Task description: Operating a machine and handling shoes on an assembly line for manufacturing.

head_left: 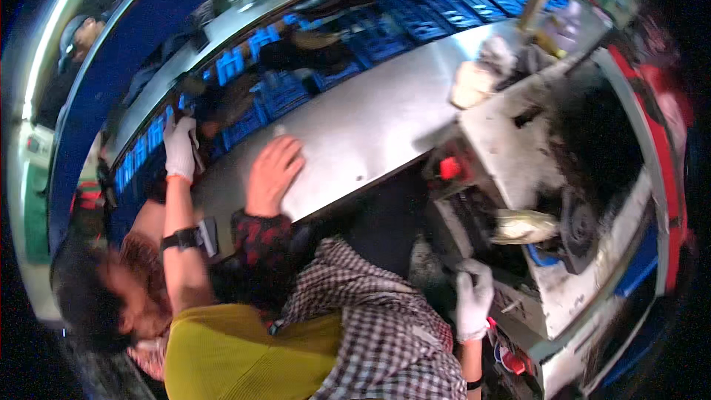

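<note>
My left hand (180,150), in a white glove with an orange cuff, reaches far left to the blue slatted conveyor (248,115). Dark shapes lie at its fingertips; blur hides whether it grips any. At lower right, my right hand (475,301), also white-gloved, is held low beside the bench machine, its fingers curled in. What they hold, if anything, is hidden. A bare hand (274,170) with a dark red patterned sleeve belongs to another person and rests on the metal ledge (370,115) between my hands.
To the right stands a worn machine (511,141) with a red button (449,168), a round dark wheel (579,222) and a pale yellowish bundle (524,227). Crumpled pale cloth (478,78) lies at the ledge's end. One person leans close at left; another is across the line.
</note>
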Demonstrator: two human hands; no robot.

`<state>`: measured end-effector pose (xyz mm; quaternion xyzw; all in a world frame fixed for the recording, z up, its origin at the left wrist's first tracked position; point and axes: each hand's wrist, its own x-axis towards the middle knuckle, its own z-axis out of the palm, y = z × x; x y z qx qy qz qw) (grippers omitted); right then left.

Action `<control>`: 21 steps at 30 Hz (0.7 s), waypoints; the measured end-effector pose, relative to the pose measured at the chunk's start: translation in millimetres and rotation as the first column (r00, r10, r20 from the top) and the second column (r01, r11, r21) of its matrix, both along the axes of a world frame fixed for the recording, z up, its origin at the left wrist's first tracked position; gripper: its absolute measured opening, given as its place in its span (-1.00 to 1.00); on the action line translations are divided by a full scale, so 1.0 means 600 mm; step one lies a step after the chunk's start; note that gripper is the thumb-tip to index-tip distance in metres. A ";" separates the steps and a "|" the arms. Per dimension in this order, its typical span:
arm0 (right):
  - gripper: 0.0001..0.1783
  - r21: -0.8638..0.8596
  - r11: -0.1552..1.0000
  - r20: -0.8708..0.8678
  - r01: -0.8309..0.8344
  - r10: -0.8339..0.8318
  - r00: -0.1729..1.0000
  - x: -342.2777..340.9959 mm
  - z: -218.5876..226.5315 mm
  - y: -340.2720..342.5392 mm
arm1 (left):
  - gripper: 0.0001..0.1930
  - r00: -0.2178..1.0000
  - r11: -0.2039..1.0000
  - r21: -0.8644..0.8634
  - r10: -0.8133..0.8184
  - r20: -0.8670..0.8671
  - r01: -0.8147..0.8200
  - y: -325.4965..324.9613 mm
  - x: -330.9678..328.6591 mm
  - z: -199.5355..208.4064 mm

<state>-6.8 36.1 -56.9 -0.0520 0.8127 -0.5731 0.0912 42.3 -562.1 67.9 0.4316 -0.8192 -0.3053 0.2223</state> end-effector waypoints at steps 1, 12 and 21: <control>-0.83 0.037 0.999 -0.017 -0.028 0.029 0.999 -0.003 0.002 -0.001 | -0.52 0.982 0.978 0.088 -0.186 -0.039 0.189 0.046 -0.058 -0.002; -0.83 0.117 0.984 0.003 0.137 -0.138 0.990 0.037 0.026 0.009 | -0.46 0.416 0.428 -0.013 -0.886 -0.205 0.904 0.441 -0.598 -0.127; -0.82 0.147 0.923 0.071 0.356 -0.368 0.927 0.058 0.054 0.018 | -0.51 0.348 0.350 -0.010 -0.933 -0.096 0.937 0.537 -0.731 -0.188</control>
